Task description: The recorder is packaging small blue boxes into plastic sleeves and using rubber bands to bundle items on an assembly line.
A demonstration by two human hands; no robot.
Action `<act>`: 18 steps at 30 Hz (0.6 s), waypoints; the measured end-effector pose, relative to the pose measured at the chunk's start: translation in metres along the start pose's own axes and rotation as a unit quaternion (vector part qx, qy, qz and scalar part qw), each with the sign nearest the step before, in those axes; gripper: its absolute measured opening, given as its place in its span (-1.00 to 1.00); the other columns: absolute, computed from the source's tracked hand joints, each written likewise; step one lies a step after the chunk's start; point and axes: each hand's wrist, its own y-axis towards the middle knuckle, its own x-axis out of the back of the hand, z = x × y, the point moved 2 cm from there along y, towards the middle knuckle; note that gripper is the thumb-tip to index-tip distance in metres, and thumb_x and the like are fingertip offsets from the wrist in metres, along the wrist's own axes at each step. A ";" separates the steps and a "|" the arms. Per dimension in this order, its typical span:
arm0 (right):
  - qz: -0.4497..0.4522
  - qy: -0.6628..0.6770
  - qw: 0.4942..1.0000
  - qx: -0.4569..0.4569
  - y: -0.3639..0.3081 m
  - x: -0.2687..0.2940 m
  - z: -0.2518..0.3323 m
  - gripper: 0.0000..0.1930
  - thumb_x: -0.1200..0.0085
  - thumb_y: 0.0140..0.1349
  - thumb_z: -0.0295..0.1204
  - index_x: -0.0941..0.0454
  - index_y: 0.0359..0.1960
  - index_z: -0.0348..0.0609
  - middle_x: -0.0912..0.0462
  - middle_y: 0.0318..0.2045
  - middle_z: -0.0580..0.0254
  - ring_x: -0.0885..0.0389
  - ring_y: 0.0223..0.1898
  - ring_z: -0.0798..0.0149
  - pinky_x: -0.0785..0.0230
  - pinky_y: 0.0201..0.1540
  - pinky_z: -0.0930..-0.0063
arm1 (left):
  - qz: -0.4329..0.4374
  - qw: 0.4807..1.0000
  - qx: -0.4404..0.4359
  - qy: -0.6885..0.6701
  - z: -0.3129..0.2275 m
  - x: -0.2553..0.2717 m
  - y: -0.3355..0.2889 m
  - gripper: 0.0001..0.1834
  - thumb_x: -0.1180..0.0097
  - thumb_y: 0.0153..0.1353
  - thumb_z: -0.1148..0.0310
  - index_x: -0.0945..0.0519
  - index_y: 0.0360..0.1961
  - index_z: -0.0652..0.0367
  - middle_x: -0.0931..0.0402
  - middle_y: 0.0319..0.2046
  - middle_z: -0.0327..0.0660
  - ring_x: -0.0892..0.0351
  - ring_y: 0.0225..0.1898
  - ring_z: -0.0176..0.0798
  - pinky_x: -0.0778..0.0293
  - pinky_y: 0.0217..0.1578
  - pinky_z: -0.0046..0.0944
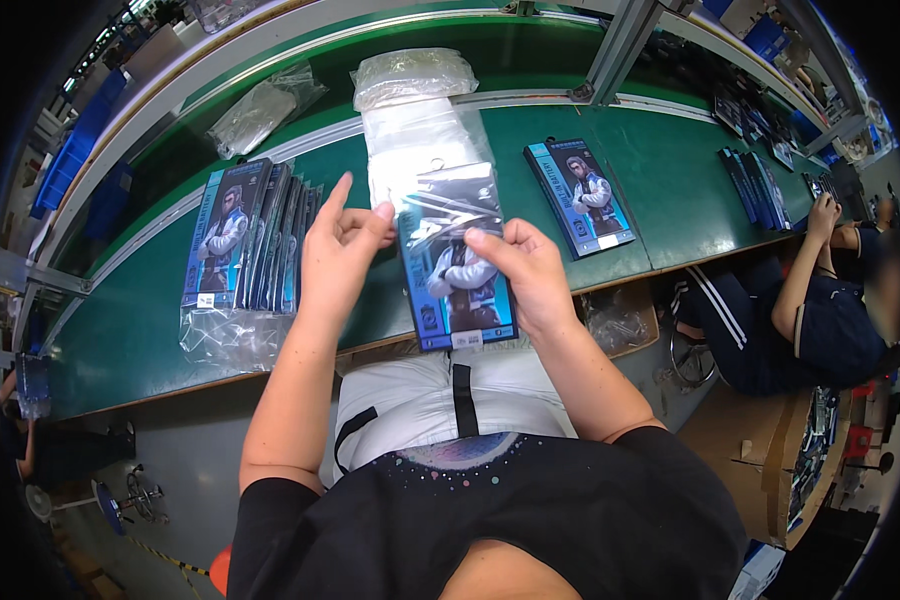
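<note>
My right hand grips a flat blue-and-black printed box by its right side, thumb across the front. Shiny clear film covers the upper part of this box; how far it reaches down I cannot tell. Just left of the box is my left hand, index finger pointing up and thumb close to the box's upper left edge. It holds nothing that I can see. Behind the held box lies a stack of clear plastic bags on the green table.
Several bagged boxes lean in a row at the left. A single box lies at the right, with more boxes farther along. Another person sits at the right. A cardboard carton stands on the floor.
</note>
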 end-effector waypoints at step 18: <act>0.022 -0.249 0.853 0.459 -0.037 -0.013 0.053 -0.56 0.20 0.16 -0.76 -0.35 0.12 -0.36 -0.54 -0.26 0.03 -0.54 -0.26 0.35 -0.42 -0.24 0.55 | 0.251 0.844 0.226 -0.417 -0.025 -0.051 -0.049 -0.56 -0.10 0.25 0.27 -0.42 0.03 0.40 -0.51 -0.06 0.00 -0.55 -0.04 -0.15 -0.54 -0.06 -0.13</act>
